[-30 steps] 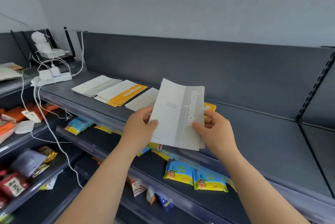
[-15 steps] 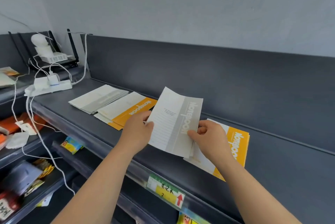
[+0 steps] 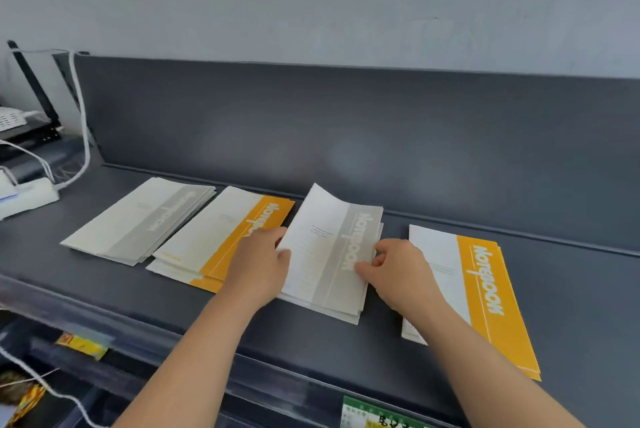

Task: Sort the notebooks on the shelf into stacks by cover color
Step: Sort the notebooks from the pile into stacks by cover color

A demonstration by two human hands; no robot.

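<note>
Four groups of notebooks lie on the dark grey shelf [image 3: 346,341]. At the far left is a grey-striped stack [image 3: 138,219], then an orange-striped stack [image 3: 221,240]. In the middle a grey-striped notebook [image 3: 329,247] rests on a small grey stack, its far end curled up. My left hand [image 3: 258,264] grips its left edge and my right hand [image 3: 398,271] pinches its right edge. Another orange-striped stack [image 3: 485,289] lies on the right, partly behind my right forearm.
A white power strip [image 3: 24,195] with white cables sits at the shelf's left end beside a router [image 3: 20,122]. The shelf's back panel [image 3: 346,133] rises behind the stacks. Snack packets [image 3: 83,346] lie on lower shelves. A green price tag [image 3: 374,415] sits on the front rail.
Both hands have lowered the grey-striped notebook from the air onto the middle grey stack. The view has shifted right and closer to the shelf.
</note>
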